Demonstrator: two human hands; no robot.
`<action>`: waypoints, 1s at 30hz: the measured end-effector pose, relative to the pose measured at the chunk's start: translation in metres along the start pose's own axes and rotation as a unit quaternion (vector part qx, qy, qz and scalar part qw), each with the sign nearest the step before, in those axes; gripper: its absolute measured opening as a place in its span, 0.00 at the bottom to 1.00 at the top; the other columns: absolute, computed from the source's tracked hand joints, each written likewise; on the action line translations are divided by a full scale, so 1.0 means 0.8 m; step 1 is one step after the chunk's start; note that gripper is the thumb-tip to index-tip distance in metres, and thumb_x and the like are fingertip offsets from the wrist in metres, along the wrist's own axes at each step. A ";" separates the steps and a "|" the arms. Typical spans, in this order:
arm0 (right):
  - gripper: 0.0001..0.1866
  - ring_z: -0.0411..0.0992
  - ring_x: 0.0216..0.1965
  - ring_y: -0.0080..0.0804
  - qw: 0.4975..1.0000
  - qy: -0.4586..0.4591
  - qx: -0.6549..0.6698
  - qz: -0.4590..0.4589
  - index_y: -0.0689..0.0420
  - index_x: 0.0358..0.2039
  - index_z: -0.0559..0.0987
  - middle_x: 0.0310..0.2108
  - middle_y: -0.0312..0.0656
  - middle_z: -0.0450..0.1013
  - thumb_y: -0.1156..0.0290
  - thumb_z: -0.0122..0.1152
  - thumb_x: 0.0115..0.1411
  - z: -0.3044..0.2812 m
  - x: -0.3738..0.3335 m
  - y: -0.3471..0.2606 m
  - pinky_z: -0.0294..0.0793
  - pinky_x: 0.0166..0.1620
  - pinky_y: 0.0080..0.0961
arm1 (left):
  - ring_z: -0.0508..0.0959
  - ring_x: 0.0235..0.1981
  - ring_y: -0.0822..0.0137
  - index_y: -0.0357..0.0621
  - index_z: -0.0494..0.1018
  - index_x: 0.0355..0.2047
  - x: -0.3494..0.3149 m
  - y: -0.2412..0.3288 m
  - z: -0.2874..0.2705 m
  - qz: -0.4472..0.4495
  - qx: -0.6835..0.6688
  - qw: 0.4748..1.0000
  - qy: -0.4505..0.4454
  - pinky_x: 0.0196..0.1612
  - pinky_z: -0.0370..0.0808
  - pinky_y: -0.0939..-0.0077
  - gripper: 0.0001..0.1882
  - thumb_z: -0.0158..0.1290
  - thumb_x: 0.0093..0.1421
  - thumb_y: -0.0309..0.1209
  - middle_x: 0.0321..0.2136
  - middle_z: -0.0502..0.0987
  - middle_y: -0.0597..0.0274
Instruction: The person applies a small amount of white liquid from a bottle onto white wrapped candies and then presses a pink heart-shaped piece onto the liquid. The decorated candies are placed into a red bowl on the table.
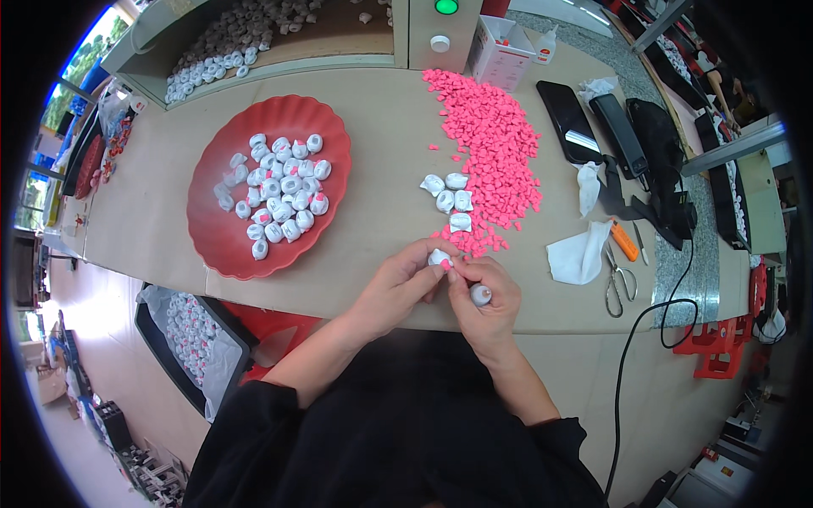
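Note:
Near the table's front edge, my left hand (394,284) pinches a small white moulded piece (437,256) between thumb and fingers. A tiny pink piece (445,265) sits against its near side, where both thumbs meet. My right hand (489,309) is closed, its fingertips at the white piece. Out of the right fist pokes the pale rounded end of a white object (480,295); the rest of it is hidden by the fingers. Just beyond my hands lie several similar white pieces (445,201), beside a long heap of pink pieces (491,140).
At left stands a red scalloped bowl (207,212) holding many white pieces. On the right lie a white cloth (580,254), scissors (622,284), an orange cutter (624,241) and a black phone (567,123). A white box (500,55) and a shelf unit (339,63) stand behind.

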State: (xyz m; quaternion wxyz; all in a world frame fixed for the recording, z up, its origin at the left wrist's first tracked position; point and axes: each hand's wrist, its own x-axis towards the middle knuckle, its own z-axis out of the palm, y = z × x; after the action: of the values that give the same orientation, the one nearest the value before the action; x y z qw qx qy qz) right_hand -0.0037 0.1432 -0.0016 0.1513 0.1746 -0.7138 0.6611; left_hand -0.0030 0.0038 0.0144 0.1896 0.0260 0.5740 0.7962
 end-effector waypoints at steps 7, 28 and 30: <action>0.06 0.67 0.26 0.19 0.985 -0.003 0.077 0.156 0.63 0.32 0.75 0.25 0.37 0.70 0.82 0.57 0.52 -0.008 -0.003 0.009 0.65 0.28 0.16 | 0.64 0.23 0.80 0.40 0.66 0.44 -0.002 -0.005 0.002 0.016 0.026 0.999 0.014 0.26 0.63 0.86 0.12 0.42 0.63 0.30 0.25 0.68 0.70; 0.04 0.68 0.16 0.21 0.869 -0.122 0.227 0.422 0.63 0.24 0.75 0.19 0.41 0.72 0.77 0.60 0.50 -0.047 0.039 -0.016 0.65 0.19 0.13 | 0.71 0.24 0.65 0.38 0.66 0.36 -0.012 -0.005 0.007 0.125 0.227 0.965 0.036 0.29 0.69 0.75 0.08 0.44 0.61 0.31 0.24 0.70 0.58; 0.04 0.68 0.15 0.22 0.861 -0.124 0.225 0.439 0.63 0.24 0.75 0.18 0.41 0.72 0.77 0.61 0.49 -0.050 0.042 -0.017 0.65 0.18 0.13 | 0.72 0.26 0.58 0.38 0.66 0.34 -0.011 -0.004 0.007 0.130 0.228 0.964 0.033 0.31 0.69 0.70 0.07 0.45 0.60 0.30 0.25 0.71 0.55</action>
State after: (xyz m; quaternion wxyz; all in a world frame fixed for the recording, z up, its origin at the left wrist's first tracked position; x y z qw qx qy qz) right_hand -0.0286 0.1803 0.0287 -0.2880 -0.0470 -0.5608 0.7748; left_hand 0.0078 0.0068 0.0151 0.0545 0.1172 0.7380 0.6623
